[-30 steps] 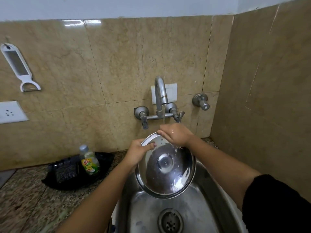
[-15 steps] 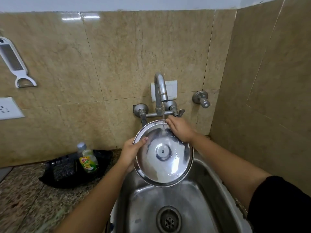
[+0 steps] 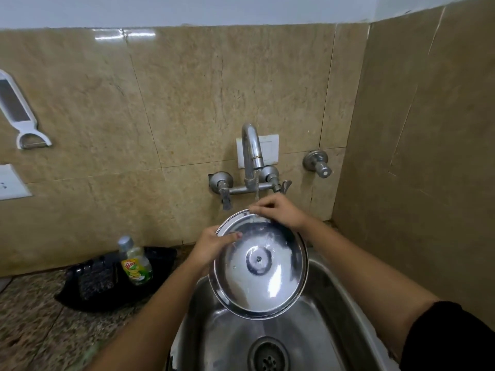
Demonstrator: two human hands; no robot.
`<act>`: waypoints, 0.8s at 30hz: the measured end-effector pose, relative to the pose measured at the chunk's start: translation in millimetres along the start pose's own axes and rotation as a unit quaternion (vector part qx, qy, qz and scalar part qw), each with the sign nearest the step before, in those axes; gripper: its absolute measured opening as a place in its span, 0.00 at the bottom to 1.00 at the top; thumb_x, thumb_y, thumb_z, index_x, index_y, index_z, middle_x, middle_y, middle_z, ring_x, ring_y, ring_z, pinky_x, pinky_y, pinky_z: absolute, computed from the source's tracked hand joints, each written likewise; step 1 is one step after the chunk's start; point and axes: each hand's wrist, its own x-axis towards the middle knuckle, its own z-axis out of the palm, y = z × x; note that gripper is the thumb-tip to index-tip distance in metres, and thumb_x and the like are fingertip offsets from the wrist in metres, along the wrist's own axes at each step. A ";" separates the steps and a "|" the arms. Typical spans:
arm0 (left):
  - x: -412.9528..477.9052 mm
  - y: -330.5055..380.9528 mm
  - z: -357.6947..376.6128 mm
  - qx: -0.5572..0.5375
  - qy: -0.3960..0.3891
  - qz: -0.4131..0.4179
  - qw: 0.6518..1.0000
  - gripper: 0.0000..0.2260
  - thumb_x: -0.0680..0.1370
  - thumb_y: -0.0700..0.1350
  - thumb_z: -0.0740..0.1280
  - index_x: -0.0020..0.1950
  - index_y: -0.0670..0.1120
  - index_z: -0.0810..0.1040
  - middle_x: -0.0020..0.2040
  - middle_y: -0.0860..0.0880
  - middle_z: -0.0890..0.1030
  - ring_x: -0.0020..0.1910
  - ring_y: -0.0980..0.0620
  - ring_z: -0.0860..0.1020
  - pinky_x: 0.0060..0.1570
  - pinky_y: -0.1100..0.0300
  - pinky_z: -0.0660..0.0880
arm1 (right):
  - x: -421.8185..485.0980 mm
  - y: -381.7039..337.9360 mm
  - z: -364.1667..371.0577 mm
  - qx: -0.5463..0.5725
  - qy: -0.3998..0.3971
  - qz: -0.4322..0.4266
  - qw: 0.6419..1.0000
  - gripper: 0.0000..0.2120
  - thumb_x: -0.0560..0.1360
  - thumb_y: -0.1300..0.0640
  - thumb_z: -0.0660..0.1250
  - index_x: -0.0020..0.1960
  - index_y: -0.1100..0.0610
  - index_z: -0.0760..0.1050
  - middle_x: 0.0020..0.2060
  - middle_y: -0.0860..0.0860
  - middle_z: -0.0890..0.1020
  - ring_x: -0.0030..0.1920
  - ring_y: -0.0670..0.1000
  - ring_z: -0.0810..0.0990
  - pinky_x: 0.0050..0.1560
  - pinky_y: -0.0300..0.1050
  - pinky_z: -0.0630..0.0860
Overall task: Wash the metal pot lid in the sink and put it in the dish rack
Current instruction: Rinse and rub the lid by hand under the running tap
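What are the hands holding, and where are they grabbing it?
Both hands hold the metal pot lid by its rim: the left hand grips the left edge, thumb on the face, and the right hand pinches the top edge under the tap.

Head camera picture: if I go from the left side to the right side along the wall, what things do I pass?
White peeler → wall socket → tap spout → round valve knob.

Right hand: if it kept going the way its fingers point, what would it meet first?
The right hand grips the lid's top rim, fingers pointing left. Going on, it would probably meet the tap's left handle first, though depth is unclear.
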 end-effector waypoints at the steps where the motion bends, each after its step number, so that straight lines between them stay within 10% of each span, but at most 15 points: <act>1: 0.2 0.4 4.2 0.006 -0.010 0.011 1.000 0.12 0.71 0.40 0.73 0.53 0.39 0.82 0.46 0.39 0.85 0.45 0.40 0.83 0.49 0.49 0.80 | 3.8 -6.8 7.0 -0.021 -0.027 -0.015 0.999 0.09 0.74 0.56 0.70 0.53 0.57 0.83 0.48 0.51 0.86 0.45 0.41 0.82 0.52 0.42 0.77; 8: -6.4 -5.8 10.4 -0.038 0.007 0.031 0.999 0.07 0.70 0.37 0.73 0.48 0.42 0.83 0.38 0.46 0.86 0.36 0.50 0.84 0.34 0.62 0.78 | -8.5 -5.6 0.8 0.016 0.006 0.023 1.000 0.12 0.74 0.60 0.70 0.57 0.59 0.80 0.54 0.55 0.84 0.53 0.47 0.82 0.58 0.40 0.76; 12: -12.7 -13.5 2.4 -0.076 0.045 0.014 0.996 0.08 0.71 0.37 0.72 0.50 0.39 0.82 0.43 0.40 0.85 0.39 0.45 0.83 0.41 0.55 0.80 | -35.1 16.3 -11.7 0.177 0.068 0.095 0.977 0.13 0.75 0.63 0.68 0.59 0.62 0.78 0.54 0.61 0.83 0.51 0.54 0.82 0.54 0.45 0.79; 16: -14.4 -10.0 7.8 -0.048 0.034 0.016 0.998 0.08 0.71 0.37 0.73 0.49 0.39 0.83 0.45 0.37 0.84 0.42 0.40 0.82 0.48 0.48 0.79 | -24.1 -4.9 5.4 0.081 0.044 0.044 0.995 0.13 0.74 0.62 0.69 0.59 0.61 0.79 0.48 0.52 0.84 0.45 0.39 0.82 0.50 0.33 0.77; 24: -18.2 -14.5 13.0 -0.049 0.077 0.035 0.995 0.08 0.70 0.41 0.74 0.48 0.42 0.83 0.44 0.39 0.85 0.45 0.39 0.83 0.48 0.48 0.80 | -26.8 -9.6 8.2 0.070 0.081 0.061 0.992 0.09 0.75 0.57 0.68 0.54 0.55 0.82 0.48 0.49 0.85 0.52 0.50 0.82 0.55 0.42 0.78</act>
